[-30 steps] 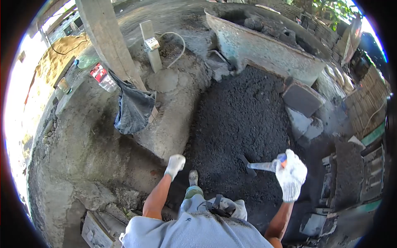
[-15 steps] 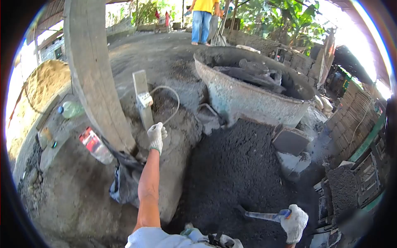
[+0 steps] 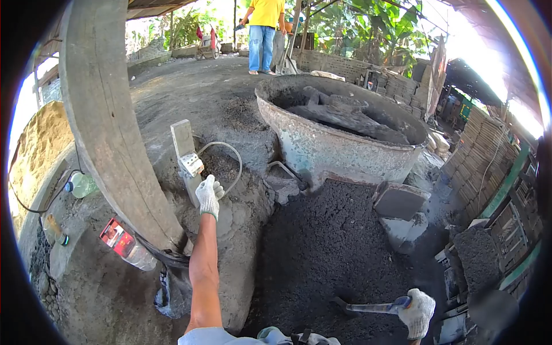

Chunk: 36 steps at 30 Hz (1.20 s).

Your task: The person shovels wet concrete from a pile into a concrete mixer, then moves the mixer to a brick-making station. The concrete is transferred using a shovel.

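My left hand [image 3: 209, 195], in a white knit glove, reaches forward with its fingers curled. Just beyond it, a white switch box [image 3: 191, 165] is fixed to a short wooden post [image 3: 183, 138]. A pale cable [image 3: 237, 158] loops from the box down beside the glove; whether my fingers hold anything is hidden. At lower right, my gloved right hand [image 3: 417, 313] grips the handle of a short-handled tool [image 3: 371, 308] with a dark blade end. That blade rests on or in the dark, wet-looking mix [image 3: 322, 247].
A large round metal vat [image 3: 345, 149] stands ahead with dark material inside. A thick wooden pillar [image 3: 106, 115] rises at left, near plastic bottles [image 3: 81, 185]. A person in a yellow shirt [image 3: 265, 12] stands at the back. Stacked slabs [image 3: 480, 167] line the right.
The view has shifted slightly, so the post and vat sit further left. My left hand stays close below the switch box. My right hand still holds the tool over the dark mix.
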### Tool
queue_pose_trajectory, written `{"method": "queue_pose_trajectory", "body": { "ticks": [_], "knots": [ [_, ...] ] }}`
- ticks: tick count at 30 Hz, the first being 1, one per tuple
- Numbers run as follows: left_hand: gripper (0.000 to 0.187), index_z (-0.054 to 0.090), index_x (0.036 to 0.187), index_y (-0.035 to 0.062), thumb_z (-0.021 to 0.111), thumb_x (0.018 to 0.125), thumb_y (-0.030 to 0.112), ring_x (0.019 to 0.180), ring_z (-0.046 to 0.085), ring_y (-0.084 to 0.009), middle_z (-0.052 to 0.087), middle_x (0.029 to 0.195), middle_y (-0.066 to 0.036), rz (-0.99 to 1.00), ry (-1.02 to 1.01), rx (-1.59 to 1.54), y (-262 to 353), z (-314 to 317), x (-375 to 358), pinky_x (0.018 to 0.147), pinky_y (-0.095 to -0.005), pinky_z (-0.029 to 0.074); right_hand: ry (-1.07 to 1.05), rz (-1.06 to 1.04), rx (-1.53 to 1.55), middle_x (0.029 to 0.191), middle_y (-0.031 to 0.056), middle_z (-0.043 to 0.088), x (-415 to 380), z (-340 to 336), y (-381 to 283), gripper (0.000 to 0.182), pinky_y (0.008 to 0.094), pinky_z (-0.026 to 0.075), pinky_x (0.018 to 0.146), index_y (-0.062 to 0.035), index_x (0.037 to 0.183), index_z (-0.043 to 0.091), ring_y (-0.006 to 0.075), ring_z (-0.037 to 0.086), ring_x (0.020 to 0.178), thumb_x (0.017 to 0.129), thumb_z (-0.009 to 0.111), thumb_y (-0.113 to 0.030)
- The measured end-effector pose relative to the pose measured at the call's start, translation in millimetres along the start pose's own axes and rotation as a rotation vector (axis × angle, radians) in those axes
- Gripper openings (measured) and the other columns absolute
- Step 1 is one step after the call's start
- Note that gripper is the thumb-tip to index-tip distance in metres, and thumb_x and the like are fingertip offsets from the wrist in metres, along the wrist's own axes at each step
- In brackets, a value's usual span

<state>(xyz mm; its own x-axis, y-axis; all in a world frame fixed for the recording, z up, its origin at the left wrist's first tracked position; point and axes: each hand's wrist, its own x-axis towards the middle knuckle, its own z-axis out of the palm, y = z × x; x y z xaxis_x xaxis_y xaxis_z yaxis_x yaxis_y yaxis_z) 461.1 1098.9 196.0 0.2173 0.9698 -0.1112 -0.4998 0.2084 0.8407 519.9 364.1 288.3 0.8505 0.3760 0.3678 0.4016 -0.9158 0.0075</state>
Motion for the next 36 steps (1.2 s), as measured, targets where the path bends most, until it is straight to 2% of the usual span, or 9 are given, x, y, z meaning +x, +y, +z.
{"method": "queue_pose_trajectory", "body": {
  "ticks": [2, 4, 8, 16, 17, 20, 22, 29, 36],
  "knots": [
    [0.022, 0.063, 0.093, 0.0092, 0.074, 0.093, 0.028, 0.057, 0.064, -0.0191, 0.068, 0.077, -0.006, -0.019, 0.022, 0.012, 0.5, 6.9, -0.5, 0.05, -0.0362, 0.056, 0.04, -0.007, -0.001, 0.07, 0.0118, 0.065, -0.3, -3.8, -3.5, 0.027, 0.0463, 0.052, 0.065, -0.0107, 0.079, 0.065, 0.035, 0.068, 0.07, 0.061, 0.084, -0.02],
    [0.02, 0.062, 0.088, 0.0094, 0.072, 0.095, 0.025, 0.053, 0.06, -0.0185, 0.064, 0.072, -0.005, -0.045, -0.078, -0.077, -3.7, 6.5, 7.3, 0.047, -0.0347, 0.05, 0.111, -0.033, 0.0, 0.071, 0.0121, 0.066, 0.4, 4.2, -2.5, 0.029, 0.046, 0.052, 0.066, -0.0106, 0.08, 0.066, 0.0354, 0.068, 0.071, 0.059, 0.084, -0.019],
    [0.027, 0.066, 0.099, 0.0076, 0.077, 0.091, 0.031, 0.056, 0.065, -0.0205, 0.068, 0.077, -0.008, -0.026, -0.011, -0.066, -8.2, 10.2, 15.6, 0.051, -0.0366, 0.056, 0.076, -0.045, 0.029, 0.074, 0.0125, 0.067, 2.3, 1.9, -6.1, 0.034, 0.046, 0.053, 0.067, -0.0094, 0.085, 0.067, 0.0364, 0.069, 0.074, 0.057, 0.085, -0.015],
    [0.029, 0.064, 0.101, 0.0083, 0.077, 0.09, 0.032, 0.056, 0.065, -0.0231, 0.069, 0.078, -0.009, -0.089, 0.023, -0.188, 6.5, 13.4, 32.7, 0.053, -0.04, 0.058, 0.055, -0.06, 0.022, 0.075, 0.0126, 0.067, 2.8, -0.1, -11.2, 0.041, 0.0455, 0.053, 0.066, -0.0088, 0.087, 0.067, 0.037, 0.068, 0.074, 0.053, 0.09, -0.015],
    [0.025, 0.063, 0.101, 0.0106, 0.075, 0.094, 0.031, 0.059, 0.066, -0.0246, 0.068, 0.079, -0.009, -0.093, 0.02, -0.188, 8.5, 12.8, 34.7, 0.056, -0.0413, 0.059, 0.057, -0.061, 0.026, 0.075, 0.0125, 0.067, 3.1, -1.3, -13.2, 0.041, 0.0455, 0.053, 0.066, -0.0088, 0.087, 0.066, 0.0371, 0.068, 0.073, 0.054, 0.09, -0.015],
    [0.026, 0.062, 0.098, 0.0127, 0.077, 0.092, 0.034, 0.054, 0.064, -0.0238, 0.067, 0.075, -0.008, -0.055, -0.036, -0.295, 13.9, 14.4, 40.0, 0.053, -0.0398, 0.059, 0.082, -0.06, 0.034, 0.075, 0.0124, 0.066, 3.3, -4.2, -20.2, 0.038, 0.0454, 0.052, 0.066, -0.0095, 0.087, 0.066, 0.0373, 0.067, 0.073, 0.055, 0.086, -0.013],
    [0.029, 0.062, 0.094, 0.0106, 0.077, 0.092, 0.035, 0.062, 0.067, -0.0245, 0.068, 0.075, -0.008, -0.09, -0.018, -0.295, 18.3, 15.0, 44.3, 0.057, -0.041, 0.059, 0.08, -0.05, 0.046, 0.077, 0.0135, 0.067, 4.4, -6.6, -24.4, 0.033, 0.0452, 0.053, 0.067, -0.0098, 0.088, 0.067, 0.0376, 0.068, 0.074, 0.058, 0.08, -0.009],
    [0.028, 0.063, 0.094, 0.0064, 0.078, 0.091, 0.03, 0.062, 0.067, -0.0266, 0.07, 0.08, -0.013, -0.082, -0.022, -0.308, 15.7, 13.3, 51.1, 0.059, -0.0416, 0.059, 0.042, -0.004, 0.03, 0.079, 0.0129, 0.069, 3.3, -7.2, -27.8, 0.035, 0.0441, 0.055, 0.07, -0.0096, 0.089, 0.068, 0.0364, 0.069, 0.077, 0.056, 0.08, -0.009],
    [0.024, 0.062, 0.093, 0.0086, 0.076, 0.092, 0.028, 0.063, 0.068, -0.0243, 0.07, 0.08, -0.01, -0.063, -0.057, -0.313, 19.4, 14.2, 45.3, 0.058, -0.0389, 0.06, -0.003, 0.019, 0.007, 0.08, 0.0129, 0.07, 2.2, -9.2, -35.7, 0.035, 0.0439, 0.056, 0.072, -0.0092, 0.091, 0.07, 0.0362, 0.07, 0.079, 0.057, 0.081, -0.011]
  ]
}}
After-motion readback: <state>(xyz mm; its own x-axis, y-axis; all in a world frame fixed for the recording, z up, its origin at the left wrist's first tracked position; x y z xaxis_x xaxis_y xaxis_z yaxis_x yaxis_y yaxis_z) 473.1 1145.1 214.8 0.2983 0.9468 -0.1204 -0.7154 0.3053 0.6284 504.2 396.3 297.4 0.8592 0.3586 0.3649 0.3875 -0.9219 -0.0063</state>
